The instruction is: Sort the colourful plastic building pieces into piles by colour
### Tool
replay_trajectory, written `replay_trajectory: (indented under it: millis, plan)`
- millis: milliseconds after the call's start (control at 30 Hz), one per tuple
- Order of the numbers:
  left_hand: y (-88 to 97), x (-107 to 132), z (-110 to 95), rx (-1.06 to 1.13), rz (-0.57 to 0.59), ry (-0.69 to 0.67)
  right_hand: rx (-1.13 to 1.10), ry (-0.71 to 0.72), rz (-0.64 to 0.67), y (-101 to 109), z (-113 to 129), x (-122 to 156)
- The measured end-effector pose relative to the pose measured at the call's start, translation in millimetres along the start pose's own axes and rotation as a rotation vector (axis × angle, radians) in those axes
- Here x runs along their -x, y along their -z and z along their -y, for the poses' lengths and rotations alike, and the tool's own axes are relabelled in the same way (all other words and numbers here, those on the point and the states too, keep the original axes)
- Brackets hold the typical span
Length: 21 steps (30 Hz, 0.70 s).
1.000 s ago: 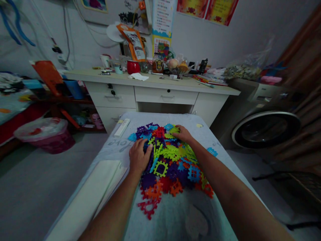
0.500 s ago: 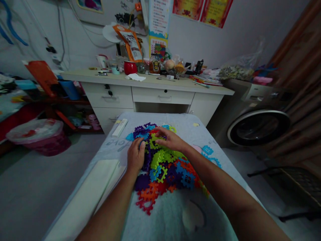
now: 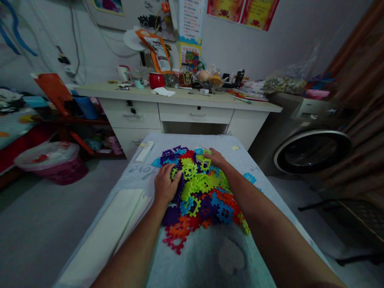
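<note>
Two hands in the single head view, both palm down on one heap of toy pieces. The left hand (image 3: 166,185) lies on the near-left flank of the pile of plastic interlocking pieces (image 3: 207,196), fingers lightly bent and close together, tips on a yellow-green piece beside purple ones; nothing is enclosed in the grip, the hand only presses. The right hand (image 3: 216,159) rests on the far top of the pile, fingers stretched out and slightly spread over green and blue pieces, likewise holding nothing. The forearms run in from the bottom edge, the right one crossing the pile's right side. The pile sits at the middle of a pale blue cloth-covered surface (image 3: 192,260), pieces overlapping: yellow-green in the centre, purple and blue at the far end, orange and red at the near end, where a red piece (image 3: 174,243) sticks out alone. One loose blue piece (image 3: 249,177) lies apart to the right of the heap. To the left, a folded white sheet (image 3: 117,224) lies along the surface edge, touching the left wrist area; a long white box (image 3: 145,151) lies at the far-left corner, near the pile but clear of it. Beyond the surface: a white desk (image 3: 195,114) with drawers, crowded, a red mug (image 3: 156,80) on top. A washing machine (image 3: 312,150) stands to the right, a pink bin (image 3: 51,162) with a plastic liner on the floor to the left.
</note>
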State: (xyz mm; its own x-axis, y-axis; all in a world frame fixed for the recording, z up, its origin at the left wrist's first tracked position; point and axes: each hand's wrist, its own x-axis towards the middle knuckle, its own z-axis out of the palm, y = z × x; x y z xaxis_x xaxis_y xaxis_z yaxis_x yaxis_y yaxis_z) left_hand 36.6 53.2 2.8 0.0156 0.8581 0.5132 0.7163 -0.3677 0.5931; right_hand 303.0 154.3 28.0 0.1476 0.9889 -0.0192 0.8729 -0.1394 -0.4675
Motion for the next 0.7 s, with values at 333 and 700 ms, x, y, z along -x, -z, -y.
replay_trajectory:
  millis: [333,700]
  plan:
    - [-1.1,0,-3,-0.032,0.034,0.02,-0.43,0.374,0.216,-6,34,15]
    - [24.4,9,-33,0.073,0.062,-0.159,-0.289,0.613,0.271,34,30,121]
